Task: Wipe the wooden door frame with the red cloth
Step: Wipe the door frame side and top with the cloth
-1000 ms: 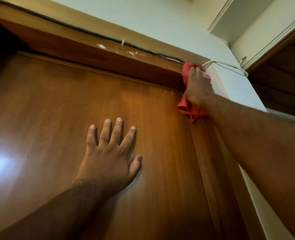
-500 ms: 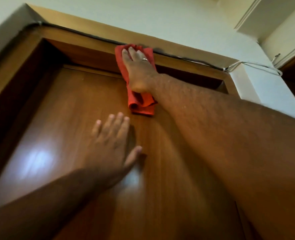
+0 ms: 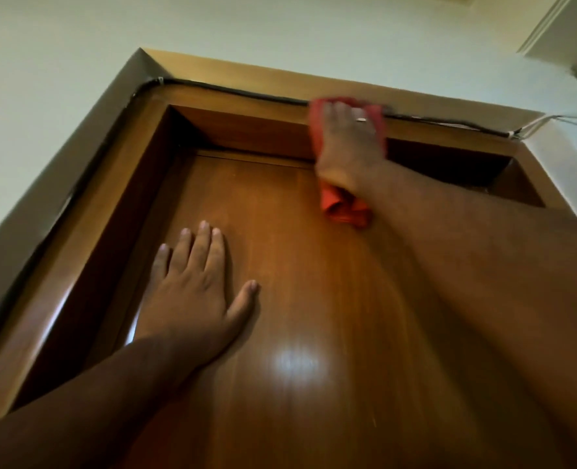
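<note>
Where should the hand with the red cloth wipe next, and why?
Probably slide the right hand and red cloth leftward along the top of the door frame toward the left corner, since that stretch lies uncovered while the left hand braces flat on the door.

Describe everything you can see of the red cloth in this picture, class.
The red cloth looks like soft fabric, bunched and folded. The right hand presses it flat against the top rail of the wooden door frame, right of the middle. Its upper edge shows around the fingers, blurred, reaching the black cable that runs along the frame. Its lower end hangs crumpled below the wrist, in front of the door. The middle is hidden under the hand.
</note>
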`<state>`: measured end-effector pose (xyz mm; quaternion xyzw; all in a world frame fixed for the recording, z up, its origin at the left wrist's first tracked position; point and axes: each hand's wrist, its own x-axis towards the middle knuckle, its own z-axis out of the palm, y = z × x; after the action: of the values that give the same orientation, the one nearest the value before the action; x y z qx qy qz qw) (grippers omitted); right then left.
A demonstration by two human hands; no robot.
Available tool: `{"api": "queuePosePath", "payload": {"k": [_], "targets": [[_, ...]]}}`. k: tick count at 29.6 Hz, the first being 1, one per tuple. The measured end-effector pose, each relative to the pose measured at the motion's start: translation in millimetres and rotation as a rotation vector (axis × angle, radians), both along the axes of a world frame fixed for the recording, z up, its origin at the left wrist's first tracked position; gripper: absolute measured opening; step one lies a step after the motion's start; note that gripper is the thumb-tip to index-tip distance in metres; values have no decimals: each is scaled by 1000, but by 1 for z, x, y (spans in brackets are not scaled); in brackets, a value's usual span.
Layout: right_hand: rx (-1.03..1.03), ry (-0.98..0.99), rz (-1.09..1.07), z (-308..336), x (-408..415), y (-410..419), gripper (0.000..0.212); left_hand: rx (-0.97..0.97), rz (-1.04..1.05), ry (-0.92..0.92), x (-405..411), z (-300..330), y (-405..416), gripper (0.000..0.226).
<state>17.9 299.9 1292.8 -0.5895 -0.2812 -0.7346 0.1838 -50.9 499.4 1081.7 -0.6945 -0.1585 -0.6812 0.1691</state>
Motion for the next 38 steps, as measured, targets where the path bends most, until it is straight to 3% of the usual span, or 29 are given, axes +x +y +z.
{"api": "queuePosePath", "payload": {"k": [4, 8, 11, 15, 18, 22, 26, 31, 34, 38], "targets": [[-232, -131, 39, 4, -50, 78, 95, 18, -38, -16, -2, 2, 1, 92], [-279, -249, 34, -3, -35, 63, 89, 22, -33, -11, -2, 1, 2, 91], [-116, -194, 58, -11, 9, 12, 82, 23, -29, -1, -2, -1, 3, 91], [307, 88, -42, -13, 57, -59, 69, 27, -20, 5, -2, 0, 2, 92], [381, 127, -97, -11, 45, -47, 65, 27, -9, -6, -1, 1, -1, 92], [98, -64, -80, 1, -16, 21, 60, 32, -16, -4, -1, 1, -2, 91], [-204, -73, 24, 14, -79, 88, 83, 39, -59, 0, -2, 1, 1, 89], [-405, -235, 55, 2, -78, 104, 84, 35, -69, -9, -4, -1, 3, 90], [-254, -279, 50, 0, -46, 71, 78, 41, -69, -8, -4, -1, 4, 90], [132, -119, -42, -1, 8, 5, 66, 50, -66, -23, -3, -2, 5, 90]]}}
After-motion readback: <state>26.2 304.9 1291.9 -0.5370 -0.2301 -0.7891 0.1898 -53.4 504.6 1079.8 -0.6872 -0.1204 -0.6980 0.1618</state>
